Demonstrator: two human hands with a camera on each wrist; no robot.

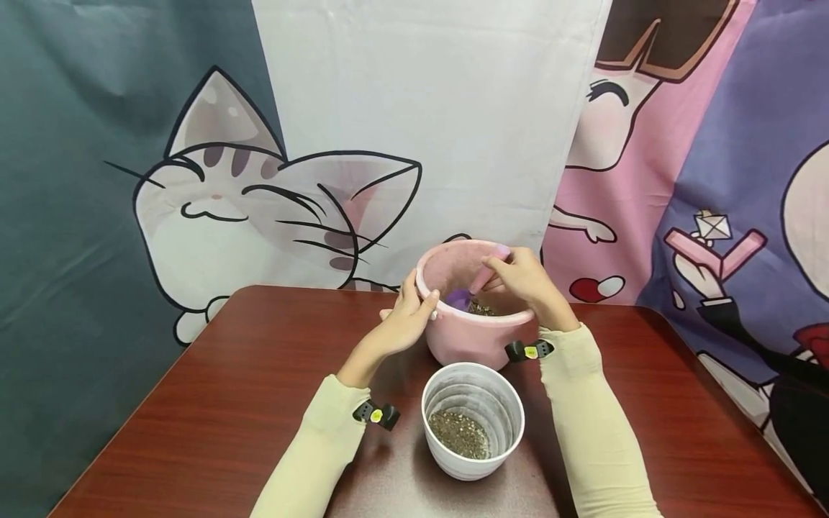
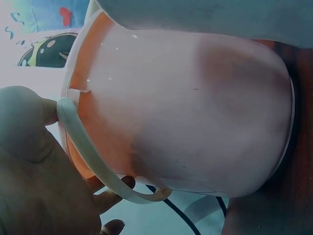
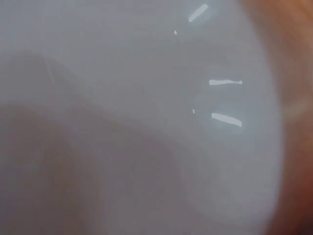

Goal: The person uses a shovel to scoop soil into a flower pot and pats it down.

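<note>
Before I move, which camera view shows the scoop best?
The head view: it shows the scoop in the right hand, its lower end inside the pink bucket. The left wrist view shows the bucket's outer wall but no scoop; the right wrist view is too blurred to tell.

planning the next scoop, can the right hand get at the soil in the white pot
Probably yes: the white pot stands open in front of the pink bucket, its soil uncovered, though the right hand grips a scoop inside the bucket.
</note>
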